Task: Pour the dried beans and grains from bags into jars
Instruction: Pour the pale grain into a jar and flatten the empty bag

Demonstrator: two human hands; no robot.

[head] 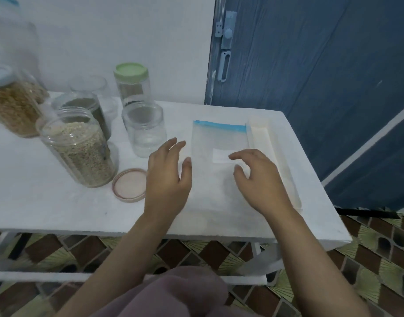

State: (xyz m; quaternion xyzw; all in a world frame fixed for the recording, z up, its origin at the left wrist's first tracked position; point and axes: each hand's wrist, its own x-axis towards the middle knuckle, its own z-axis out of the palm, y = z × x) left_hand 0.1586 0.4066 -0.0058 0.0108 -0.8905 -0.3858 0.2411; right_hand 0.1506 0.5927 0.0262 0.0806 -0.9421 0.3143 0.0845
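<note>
Near the table's (pixel 59 202) right edge, nothing is held: left hand (pixel 168 177) and right hand (pixel 258 179) hover with fingers loosely spread over an emptied zip bag (pixel 217 143). One open jar (pixel 78 145) is filled with grain; an empty jar (pixel 143 131) beside the bag remains unfilled.

Jars (pixel 82 145) stand left on the table (pixel 36 197); a bag (pixel 216 143) lies right; a lid (pixel 130 185) before them.
</note>
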